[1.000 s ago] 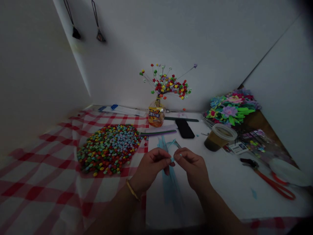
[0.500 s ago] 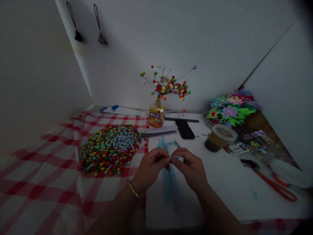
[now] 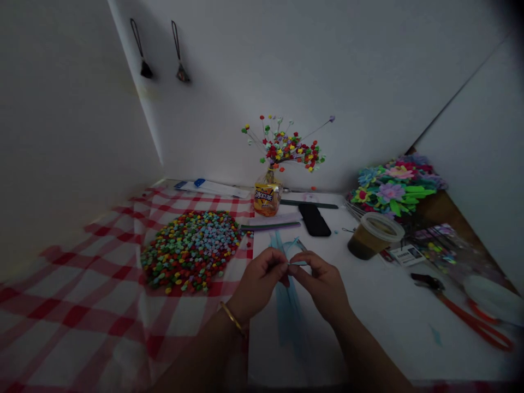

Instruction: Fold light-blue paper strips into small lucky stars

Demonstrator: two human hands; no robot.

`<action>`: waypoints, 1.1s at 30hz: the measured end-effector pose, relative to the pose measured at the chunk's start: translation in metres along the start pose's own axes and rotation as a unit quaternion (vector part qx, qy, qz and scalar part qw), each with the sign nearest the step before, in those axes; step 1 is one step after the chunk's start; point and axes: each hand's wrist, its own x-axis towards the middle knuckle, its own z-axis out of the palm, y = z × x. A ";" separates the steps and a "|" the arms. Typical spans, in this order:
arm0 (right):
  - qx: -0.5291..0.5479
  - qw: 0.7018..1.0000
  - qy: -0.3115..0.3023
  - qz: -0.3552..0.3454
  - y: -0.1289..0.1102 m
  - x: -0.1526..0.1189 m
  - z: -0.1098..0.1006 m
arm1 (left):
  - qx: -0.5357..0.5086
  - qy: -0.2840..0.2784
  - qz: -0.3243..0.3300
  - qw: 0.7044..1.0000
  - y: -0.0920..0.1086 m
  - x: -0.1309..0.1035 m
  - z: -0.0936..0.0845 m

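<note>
Both hands meet over the white board, fingertips together. My left hand (image 3: 262, 281), with a gold bangle at the wrist, pinches one end of a small light blue paper strip (image 3: 298, 263). The strip is also held between thumb and fingers of my right hand (image 3: 321, 281). Beneath the hands lie more long blue strips (image 3: 289, 316) in a loose bundle on the board. Left of them, a large heap of small coloured paper stars (image 3: 194, 248) rests on the red and white checked cloth (image 3: 110, 311).
Behind the hands stand a bottle (image 3: 267, 197) of star-tipped stems and a black phone (image 3: 314, 220). To the right are a tub of brown liquid (image 3: 370, 237), cutters with an orange strap (image 3: 470, 316) and fuzzy flowers (image 3: 393, 188).
The whole view has shifted, so the things appear slightly further right and lower. Both hands keep their pinch on the blue strip.
</note>
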 end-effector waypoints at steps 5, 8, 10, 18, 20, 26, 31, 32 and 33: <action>0.002 1.000 0.012 -0.002 -0.001 0.000 0.002 | -0.053 0.011 -0.010 0.998 -0.001 0.001 0.002; 0.037 0.999 0.015 0.001 -0.001 -0.001 0.002 | -0.090 0.010 -0.011 0.996 -0.001 0.000 0.003; 0.057 0.998 0.015 0.008 -0.001 -0.001 0.002 | -0.106 0.008 -0.010 0.994 0.000 0.000 0.004; 0.095 0.995 0.013 0.031 -0.003 -0.004 0.002 | -0.087 0.012 -0.006 0.996 0.004 -0.002 0.006; 0.097 0.995 0.008 0.037 -0.003 -0.003 0.002 | -0.056 0.012 -0.007 0.998 0.004 -0.001 0.006; 0.093 0.995 0.000 0.025 0.000 -0.001 0.002 | 0.070 0.024 0.016 0.997 0.004 -0.003 0.004; 0.053 0.998 -0.012 -0.021 -0.003 -0.003 0.003 | 0.045 0.002 0.023 0.999 0.009 -0.005 0.004; 0.028 0.999 -0.009 -0.039 -0.004 -0.003 0.003 | 0.024 0.000 0.016 1.000 0.009 -0.004 0.005; -0.002 0.998 0.001 -0.064 -0.005 -0.003 0.003 | 0.000 0.002 0.006 1.000 0.009 -0.004 0.005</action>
